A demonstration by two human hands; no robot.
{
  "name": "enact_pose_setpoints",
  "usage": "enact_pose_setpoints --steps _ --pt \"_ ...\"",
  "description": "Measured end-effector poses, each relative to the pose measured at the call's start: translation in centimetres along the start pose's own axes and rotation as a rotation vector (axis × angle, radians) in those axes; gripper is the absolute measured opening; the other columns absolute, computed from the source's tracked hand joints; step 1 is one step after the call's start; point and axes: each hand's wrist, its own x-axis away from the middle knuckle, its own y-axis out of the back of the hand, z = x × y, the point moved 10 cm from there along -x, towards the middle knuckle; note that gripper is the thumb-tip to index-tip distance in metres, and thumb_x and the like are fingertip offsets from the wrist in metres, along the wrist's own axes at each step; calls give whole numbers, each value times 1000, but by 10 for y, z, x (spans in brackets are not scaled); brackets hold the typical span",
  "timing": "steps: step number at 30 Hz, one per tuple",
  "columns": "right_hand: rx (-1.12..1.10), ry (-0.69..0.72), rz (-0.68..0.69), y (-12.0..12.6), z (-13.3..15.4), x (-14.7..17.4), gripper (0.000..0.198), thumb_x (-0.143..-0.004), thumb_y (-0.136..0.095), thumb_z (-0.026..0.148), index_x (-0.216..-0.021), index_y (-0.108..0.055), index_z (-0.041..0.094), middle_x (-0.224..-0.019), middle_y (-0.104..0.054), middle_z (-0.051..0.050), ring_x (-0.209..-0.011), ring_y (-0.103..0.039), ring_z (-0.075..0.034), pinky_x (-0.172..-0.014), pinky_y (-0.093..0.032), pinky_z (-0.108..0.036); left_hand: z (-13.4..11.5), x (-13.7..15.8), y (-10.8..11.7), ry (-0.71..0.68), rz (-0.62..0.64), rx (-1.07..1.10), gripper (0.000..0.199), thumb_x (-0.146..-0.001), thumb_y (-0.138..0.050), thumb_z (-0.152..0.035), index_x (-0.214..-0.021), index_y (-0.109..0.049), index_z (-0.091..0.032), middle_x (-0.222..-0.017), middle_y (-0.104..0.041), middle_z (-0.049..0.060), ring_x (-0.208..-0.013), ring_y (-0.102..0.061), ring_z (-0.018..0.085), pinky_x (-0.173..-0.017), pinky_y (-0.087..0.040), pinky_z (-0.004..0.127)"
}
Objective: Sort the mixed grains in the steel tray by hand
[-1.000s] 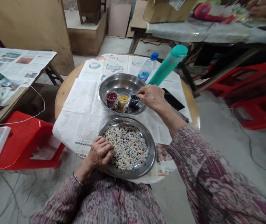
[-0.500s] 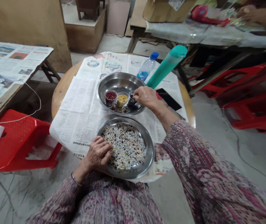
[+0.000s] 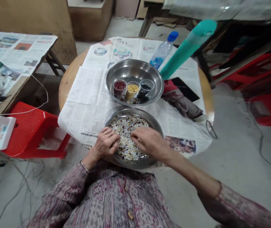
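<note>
A steel basin (image 3: 159,130) close to my body holds a mix of white grains with red, yellow and dark beans (image 3: 128,136). At its left rim rests my left hand (image 3: 107,141), fingers curled inward over the mix; anything inside them is hidden. My right hand (image 3: 148,141) is above the right part of the grains, fingertips bent together and slightly blurred. Beyond stands a second steel basin (image 3: 135,66) with three clear cups inside: red beans (image 3: 120,86), yellow beans (image 3: 132,89) and black beans (image 3: 145,88). Loose beans (image 3: 126,100) lie before the cups.
Newspaper (image 3: 83,91) covers the round table. A bottle with a blue cap (image 3: 162,50), a long teal tube (image 3: 189,49), a dark phone (image 3: 185,88) and a grey-red cloth bundle (image 3: 183,103) are at the right. A red stool (image 3: 35,126) bears a power strip (image 3: 2,133).
My right hand has moved from the black bean cup in the far basin to the near basin's grains. My left hand has stayed at the near rim. The view has tilted downward.
</note>
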Motion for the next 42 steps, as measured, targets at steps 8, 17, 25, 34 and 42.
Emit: enact_pose_setpoints --steps 8,17,25,34,42 --pt "165 -8 5 -43 8 -3 16 -94 -51 18 -85 -64 17 -84 -67 -8 -81 -56 -21 -76 -38 -34 1 2 0 -6 -23 -8 16 -92 -46 -21 -87 -61 -19 -78 -66 3 -77 -57 19 -85 -45 39" --pt "-47 -132 -137 -38 -16 -42 26 -96 -51 27 -114 -66 15 -113 -67 -14 -107 -54 -27 -92 -45 -41 2 5 12 31 -134 47 20 -93 -51 -22 -112 -56 -18 -110 -63 11 -109 -58 24 -98 -48 42" --pt "-41 72 -18 -35 2 -6 16 -93 -57 27 -99 -70 20 -107 -68 -9 -102 -55 -25 -89 -47 -42 3 7 14 32 -161 67 24 -93 -54 -23 -116 -52 -17 -115 -57 12 -112 -55 25 -99 -50 43" --pt "131 -422 -164 -11 -46 50 41 -92 -58 37 -126 -62 14 -118 -65 -18 -108 -58 -33 -86 -53 -46 -12 -9 2 26 196 -195 33 -92 -64 -39 -117 -55 -19 -120 -58 10 -113 -55 27 -98 -50 43" --pt "-22 -439 -256 -26 -32 67 28 -95 -46 16 -113 -67 17 -104 -71 -12 -98 -65 -25 -88 -54 -38 -42 -6 -58 87 714 -273 24 -94 -59 -18 -117 -53 -19 -111 -56 6 -92 -61 19 -77 -53 30"
